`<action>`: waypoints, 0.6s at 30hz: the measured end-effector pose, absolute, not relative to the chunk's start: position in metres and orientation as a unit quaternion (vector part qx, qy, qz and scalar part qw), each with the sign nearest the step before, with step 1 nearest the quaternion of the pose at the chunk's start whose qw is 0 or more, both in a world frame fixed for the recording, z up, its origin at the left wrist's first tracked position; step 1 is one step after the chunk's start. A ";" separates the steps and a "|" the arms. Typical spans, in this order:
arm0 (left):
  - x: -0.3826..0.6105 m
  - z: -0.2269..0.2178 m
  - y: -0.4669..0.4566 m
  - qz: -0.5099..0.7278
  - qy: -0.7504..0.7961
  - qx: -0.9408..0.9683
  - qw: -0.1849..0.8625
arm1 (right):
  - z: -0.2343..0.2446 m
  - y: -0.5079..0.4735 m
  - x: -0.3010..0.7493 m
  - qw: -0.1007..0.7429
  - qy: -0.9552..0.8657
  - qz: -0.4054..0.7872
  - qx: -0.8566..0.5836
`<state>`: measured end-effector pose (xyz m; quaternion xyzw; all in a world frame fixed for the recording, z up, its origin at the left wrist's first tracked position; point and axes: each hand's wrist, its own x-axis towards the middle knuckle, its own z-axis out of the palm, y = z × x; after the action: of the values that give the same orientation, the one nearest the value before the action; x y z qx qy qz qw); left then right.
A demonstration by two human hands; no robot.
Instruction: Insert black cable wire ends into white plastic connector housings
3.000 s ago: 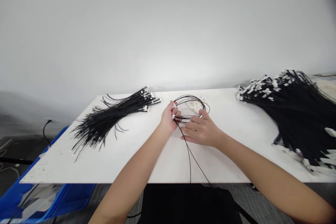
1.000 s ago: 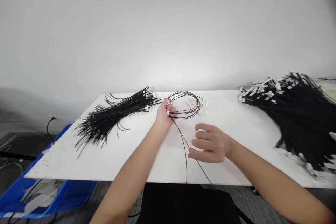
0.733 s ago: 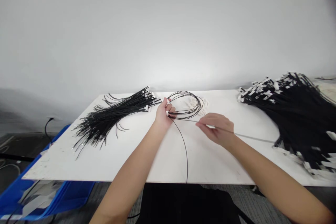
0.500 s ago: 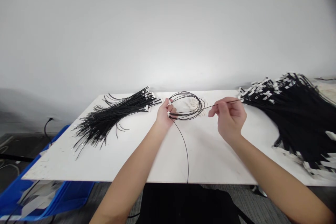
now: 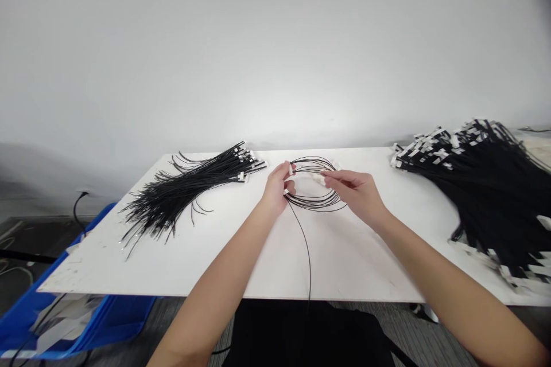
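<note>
1. Black cable coil [image 5: 316, 202]: held between both hands over the middle of the white table [image 5: 206, 269], with loops spread left to right.
2. Left hand [image 5: 278, 186]: curled closed on the left side of the coil, with white tabs [image 5: 291, 170] showing at the grip.
3. Right hand [image 5: 355, 190]: thumb and forefinger pinched nearly together at the right side of the coil, apparently on strands there; impossible to tell exactly how many.
4. Step in hand, by judgement: gathering strands into loops. One free strand [image 5: 308, 246] trailing from the left hand to the near edge, then lost against dark clothing.
5. Next move seems to call for keeping the loops together on the left while bringing the free strand round from the right, without snagging the small white pieces [image 5: 319, 179] just beside the right fingertips.
6. Room: widest to the right, before the black cable pile [image 5: 486, 195]; tighter on the far left, with the black cable bundle [image 5: 185, 189] near the left hand.
7. Edges: far edge along the pale wall [image 5: 275, 51]; near edge beneath both forearms, with a blue bin [image 5: 123, 321] below at left.
</note>
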<state>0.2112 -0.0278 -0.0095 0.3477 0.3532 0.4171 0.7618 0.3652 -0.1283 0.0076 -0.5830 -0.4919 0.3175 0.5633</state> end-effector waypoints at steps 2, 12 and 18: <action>0.211 -0.009 -0.028 0.407 0.337 0.348 0.774 | 0.005 -0.130 0.362 0.539 -0.529 0.242 -0.609; 0.212 -0.003 -0.032 0.390 0.302 0.343 0.800 | 0.003 -0.129 0.363 0.512 -0.555 0.130 -0.643; 0.212 -0.003 -0.032 0.386 0.298 0.353 0.799 | 0.003 -0.130 0.361 0.508 -0.560 0.124 -0.643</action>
<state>0.2122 -0.0325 -0.0032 0.3526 0.2983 0.3860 0.7985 0.3614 -0.1295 0.0027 -0.6428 -0.5600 0.1240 0.5078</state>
